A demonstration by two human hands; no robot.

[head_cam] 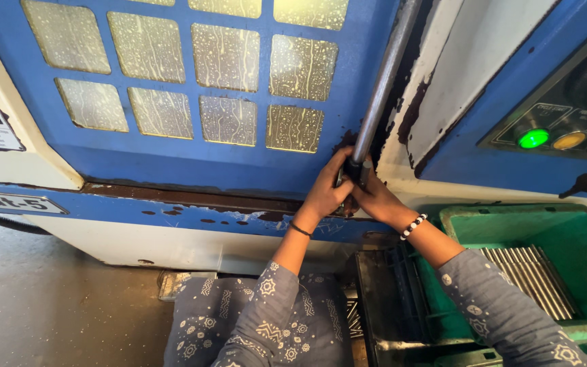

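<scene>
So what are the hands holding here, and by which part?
Both the left hand and right hand grip the long grey metal handle bar of the blue machine door, at its lower end.

Both arms reach up and forward from the bottom of the view, sleeves of grey-blue patterned cloth covering them to just past the elbows, forearms bare. The left hand (pixel 326 190) and the right hand (pixel 374 197) meet side by side at the same spot, touching each other, fingers curled in a closed grip with the knuckles turned outward. The left wrist carries a thin dark band, the right wrist a bracelet of black and white beads. The left forearm rises steeply; the right forearm slants in from the lower right.
</scene>
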